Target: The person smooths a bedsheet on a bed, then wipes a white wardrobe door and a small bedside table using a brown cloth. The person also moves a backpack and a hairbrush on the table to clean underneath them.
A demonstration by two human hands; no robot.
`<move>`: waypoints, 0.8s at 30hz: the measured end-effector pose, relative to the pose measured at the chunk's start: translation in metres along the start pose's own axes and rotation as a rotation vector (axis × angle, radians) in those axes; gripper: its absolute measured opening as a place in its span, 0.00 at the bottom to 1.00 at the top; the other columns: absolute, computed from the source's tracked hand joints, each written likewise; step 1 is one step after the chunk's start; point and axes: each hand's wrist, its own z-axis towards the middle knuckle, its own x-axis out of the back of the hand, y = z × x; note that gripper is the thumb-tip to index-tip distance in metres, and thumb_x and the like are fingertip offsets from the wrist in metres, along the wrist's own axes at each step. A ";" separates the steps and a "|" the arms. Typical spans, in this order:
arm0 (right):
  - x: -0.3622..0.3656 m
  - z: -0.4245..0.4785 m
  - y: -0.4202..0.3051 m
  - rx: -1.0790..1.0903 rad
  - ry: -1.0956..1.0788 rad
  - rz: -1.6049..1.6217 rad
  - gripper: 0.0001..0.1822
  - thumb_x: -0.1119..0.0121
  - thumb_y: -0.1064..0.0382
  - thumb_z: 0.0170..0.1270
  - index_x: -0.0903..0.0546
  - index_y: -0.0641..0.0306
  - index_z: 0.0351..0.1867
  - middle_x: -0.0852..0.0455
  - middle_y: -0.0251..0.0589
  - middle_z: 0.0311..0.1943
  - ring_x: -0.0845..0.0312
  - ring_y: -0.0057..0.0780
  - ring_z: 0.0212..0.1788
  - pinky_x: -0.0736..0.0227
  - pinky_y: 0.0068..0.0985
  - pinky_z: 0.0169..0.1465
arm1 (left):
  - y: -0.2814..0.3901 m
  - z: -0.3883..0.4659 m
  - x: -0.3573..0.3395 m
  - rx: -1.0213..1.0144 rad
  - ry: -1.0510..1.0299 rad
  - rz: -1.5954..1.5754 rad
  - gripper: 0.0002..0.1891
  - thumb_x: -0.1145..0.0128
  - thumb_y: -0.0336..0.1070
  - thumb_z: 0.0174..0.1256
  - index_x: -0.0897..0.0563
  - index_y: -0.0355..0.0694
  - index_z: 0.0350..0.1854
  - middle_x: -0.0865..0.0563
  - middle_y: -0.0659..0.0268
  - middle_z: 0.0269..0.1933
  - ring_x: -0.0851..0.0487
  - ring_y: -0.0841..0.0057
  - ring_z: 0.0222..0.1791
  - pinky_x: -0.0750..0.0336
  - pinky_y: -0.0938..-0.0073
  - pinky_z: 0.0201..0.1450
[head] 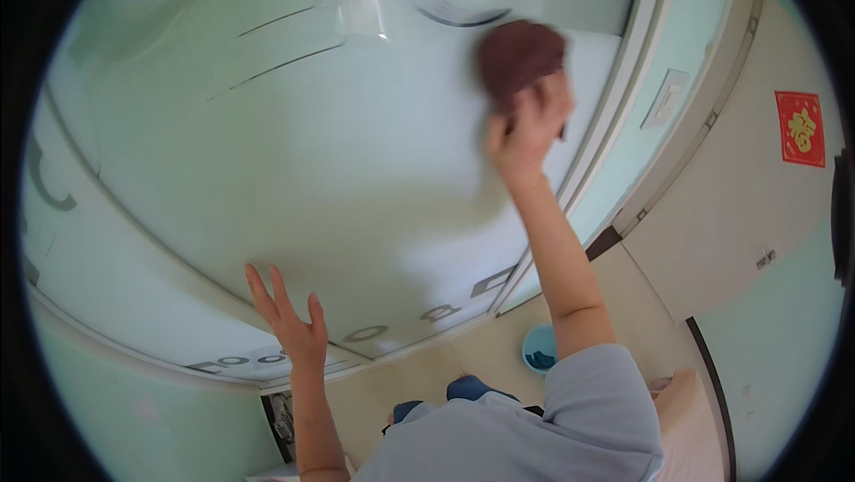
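My right hand (531,138) grips a dark maroon cloth (521,58), bunched and slightly blurred, against the upper right of a frosted glass sliding door panel (374,148). The cloth sits just below a round ring pattern (467,18) on the glass. Lower on the left, my left hand (294,322) holds nothing, its fingers spread in front of the panel's edge. Whether those fingers touch the glass I cannot tell. Thin dark lines (287,68) and grey geometric shapes (365,334) decorate the panel.
A light blue basin (540,348) with dark cloth or water inside stands on the tiled floor (427,368). On the right are a white door frame, a wall switch (666,99) and a pale door (708,215) bearing a red paper decoration (800,129).
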 end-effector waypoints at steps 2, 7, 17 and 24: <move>0.008 -0.016 0.051 -0.226 0.043 -0.133 0.19 0.47 0.76 0.46 0.23 0.69 0.45 0.29 0.57 0.57 0.35 0.58 0.59 0.37 0.47 0.59 | 0.014 0.006 -0.015 -0.002 -0.011 0.048 0.37 0.43 0.34 0.65 0.42 0.37 0.76 0.54 0.45 0.79 0.56 0.41 0.78 0.51 0.42 0.74; 0.046 -0.097 0.059 -0.209 -0.209 -0.115 0.29 0.49 0.80 0.51 0.29 0.71 0.59 0.32 0.59 0.61 0.39 0.57 0.58 0.43 0.46 0.62 | 0.019 0.006 -0.042 0.009 0.003 0.092 0.39 0.43 0.35 0.66 0.45 0.37 0.77 0.57 0.42 0.79 0.60 0.38 0.78 0.54 0.40 0.75; -0.001 -0.043 -0.032 -0.084 -0.028 0.067 0.16 0.43 0.74 0.42 0.23 0.63 0.37 0.24 0.50 0.41 0.31 0.51 0.47 0.37 0.48 0.55 | 0.013 0.002 -0.039 -0.012 -0.037 0.102 0.39 0.41 0.32 0.64 0.43 0.39 0.77 0.54 0.45 0.79 0.58 0.41 0.79 0.50 0.44 0.75; -0.014 -0.028 -0.078 0.080 -0.193 0.181 0.07 0.42 0.67 0.43 0.23 0.61 0.26 0.23 0.47 0.36 0.26 0.54 0.50 0.36 0.46 0.52 | -0.005 -0.008 -0.003 0.038 -0.044 -0.011 0.37 0.41 0.29 0.61 0.37 0.39 0.75 0.47 0.45 0.78 0.49 0.43 0.77 0.46 0.49 0.75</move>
